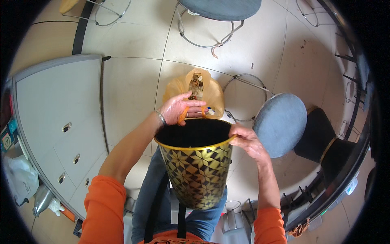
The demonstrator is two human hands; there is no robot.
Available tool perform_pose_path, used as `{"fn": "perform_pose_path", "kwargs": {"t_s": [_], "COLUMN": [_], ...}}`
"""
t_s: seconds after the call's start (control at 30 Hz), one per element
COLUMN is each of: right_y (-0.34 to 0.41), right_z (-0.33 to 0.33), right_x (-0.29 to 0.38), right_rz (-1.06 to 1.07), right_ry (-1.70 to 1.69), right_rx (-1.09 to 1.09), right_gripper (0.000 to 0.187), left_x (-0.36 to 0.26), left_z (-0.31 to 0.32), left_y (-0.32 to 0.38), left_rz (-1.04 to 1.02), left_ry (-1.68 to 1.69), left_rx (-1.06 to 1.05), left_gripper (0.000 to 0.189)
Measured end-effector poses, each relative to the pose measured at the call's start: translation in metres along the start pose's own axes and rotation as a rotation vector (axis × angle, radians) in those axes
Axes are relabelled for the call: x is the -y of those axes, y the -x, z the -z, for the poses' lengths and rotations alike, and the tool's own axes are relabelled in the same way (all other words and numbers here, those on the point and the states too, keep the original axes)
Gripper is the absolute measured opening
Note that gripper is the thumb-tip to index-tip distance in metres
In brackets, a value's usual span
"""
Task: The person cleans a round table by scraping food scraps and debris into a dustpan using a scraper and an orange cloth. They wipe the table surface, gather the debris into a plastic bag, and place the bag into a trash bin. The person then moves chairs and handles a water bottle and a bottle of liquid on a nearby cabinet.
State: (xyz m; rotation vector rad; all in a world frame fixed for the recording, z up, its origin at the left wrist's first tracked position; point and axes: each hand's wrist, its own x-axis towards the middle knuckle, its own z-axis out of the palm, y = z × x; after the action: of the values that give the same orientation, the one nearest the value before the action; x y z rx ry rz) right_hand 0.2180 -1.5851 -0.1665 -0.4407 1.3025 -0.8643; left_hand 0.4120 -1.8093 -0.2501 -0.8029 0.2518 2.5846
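A tapered waste bin (198, 170) with a gold-and-black star pattern is tilted in front of my legs. Its inside is dark. The fingers and thumb of my right hand (248, 140) pinch its gold rim on the right. Just beyond the far rim, my left hand (182, 106) has orange plastic strips across its palm and fingers, seemingly a handle of the yellow plastic bag (214, 94). Some of the left fingers are extended. Mixed refuse (196, 84) shows through the bag's opening. The bag appears to rest on the tiled floor, partly behind my left hand.
A stool with a round grey seat (280, 125) lies tipped over at the right. Another round stool (221, 9) stands ahead. Black bins (317, 137) lie farther right. At left is a grey cabinet (61, 100) with metal latches. Small debris (214, 52) dots the floor.
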Motion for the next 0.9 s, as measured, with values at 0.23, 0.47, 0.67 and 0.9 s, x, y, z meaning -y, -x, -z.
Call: {"fn": "perform_pose_path", "kwargs": {"t_s": [0.23, 0.47, 0.67, 0.9], "right_y": [-0.011, -0.003, 0.003, 0.001], "right_z": [-0.015, -0.015, -0.023, -0.026], "right_x": [-0.047, -0.042, -0.039, -0.015], "right_rz": [-0.093, -0.082, 0.011, -0.111], "right_ry": [0.154, 0.305, 0.403, 0.408], "right_rx": [-0.051, 0.013, -0.012, -0.134], "right_gripper": [0.020, 0.021, 0.019, 0.019], "left_x": [0.010, 0.013, 0.023, 0.047], "left_z": [0.003, -0.007, -0.015, -0.008], "left_y": [-0.004, -0.003, 0.025, 0.056], "left_rz": [-0.013, -0.002, -0.074, -0.364], "left_ry": [0.057, -0.041, -0.412, -0.642], "left_rx": [0.092, -0.038, -0.348, -0.849], "left_gripper": [0.078, 0.073, 0.062, 0.050]}}
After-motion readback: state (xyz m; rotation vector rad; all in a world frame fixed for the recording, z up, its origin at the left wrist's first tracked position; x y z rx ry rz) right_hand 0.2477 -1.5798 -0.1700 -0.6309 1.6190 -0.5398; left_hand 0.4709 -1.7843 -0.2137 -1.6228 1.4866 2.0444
